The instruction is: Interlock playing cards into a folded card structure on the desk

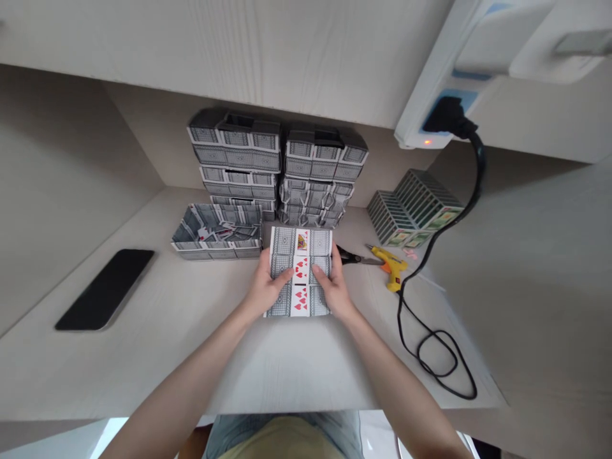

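A panel of joined playing cards [301, 296] is held up over the desk, grey patterned backs at its sides and a strip of red heart faces down its middle. My left hand [268, 284] grips its left edge, thumb on the front. On the right edge my right hand [335, 287] does the same. Fingers behind the panel are hidden. Just beyond it, to the left, stands an open box made of cards [217, 250] with loose card pieces [224, 231] inside. Partly behind my right hand lie black-handled scissors [351, 257].
Stacked card boxes [243, 156] and a second stack [325, 162] stand against the back wall. Rightward are a yellow glue gun [394, 264], its black cable [433, 331] and green-patterned card blocks [414, 207]. A phone [108, 290] lies left. A power strip [444, 95] hangs above.
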